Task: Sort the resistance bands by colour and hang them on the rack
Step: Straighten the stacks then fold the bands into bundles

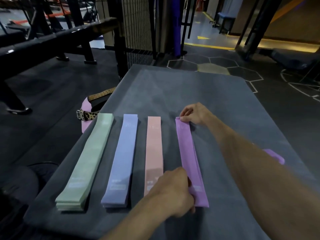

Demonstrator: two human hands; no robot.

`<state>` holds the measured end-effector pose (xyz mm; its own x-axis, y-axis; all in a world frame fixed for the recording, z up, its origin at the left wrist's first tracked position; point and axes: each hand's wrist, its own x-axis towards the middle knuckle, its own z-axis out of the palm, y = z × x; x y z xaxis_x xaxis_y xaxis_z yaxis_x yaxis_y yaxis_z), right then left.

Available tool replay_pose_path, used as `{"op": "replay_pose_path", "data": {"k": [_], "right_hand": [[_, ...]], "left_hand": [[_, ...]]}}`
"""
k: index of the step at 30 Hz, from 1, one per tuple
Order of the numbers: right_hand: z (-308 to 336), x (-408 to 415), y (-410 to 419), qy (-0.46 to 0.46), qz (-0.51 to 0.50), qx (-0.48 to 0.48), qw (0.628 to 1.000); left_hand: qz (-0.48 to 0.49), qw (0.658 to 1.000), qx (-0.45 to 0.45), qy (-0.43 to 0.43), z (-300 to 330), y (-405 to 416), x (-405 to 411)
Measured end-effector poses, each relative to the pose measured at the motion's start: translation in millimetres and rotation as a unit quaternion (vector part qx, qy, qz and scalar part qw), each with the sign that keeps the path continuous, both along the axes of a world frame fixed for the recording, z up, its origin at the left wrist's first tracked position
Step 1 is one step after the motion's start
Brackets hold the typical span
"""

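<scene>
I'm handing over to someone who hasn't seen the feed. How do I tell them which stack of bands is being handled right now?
On the dark grey padded platform four flat stacks of bands lie side by side in a row. Take the rightmost one, the pinkish-purple stack, next to the peach stack. It is the only one with hands on it: the right hand pinches its far end and the left hand holds its near end.

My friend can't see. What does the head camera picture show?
Two hands hold a purple band flat on a grey mat: the right hand pinches its far end, the left hand its near end. Beside it lie a pink band, a blue stack and a green stack.
</scene>
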<state>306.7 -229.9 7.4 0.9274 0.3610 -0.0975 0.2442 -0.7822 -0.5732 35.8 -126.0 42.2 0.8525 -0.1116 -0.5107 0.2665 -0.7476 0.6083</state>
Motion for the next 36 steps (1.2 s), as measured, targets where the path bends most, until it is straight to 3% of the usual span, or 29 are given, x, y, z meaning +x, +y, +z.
{"op": "replay_pose_path", "data": {"k": [12,36], "right_hand": [[-6.5,2.8,2.4,-0.002,-0.025,-0.019,1.000],[-7.8,6.2,4.8,-0.032,0.011,-0.085,0.996]], "left_hand": [[0.014,0.999,-0.031,0.002,-2.5,-4.2,4.5],[-0.016,1.000,0.006,0.013,-11.6,-8.5,2.2]]}}
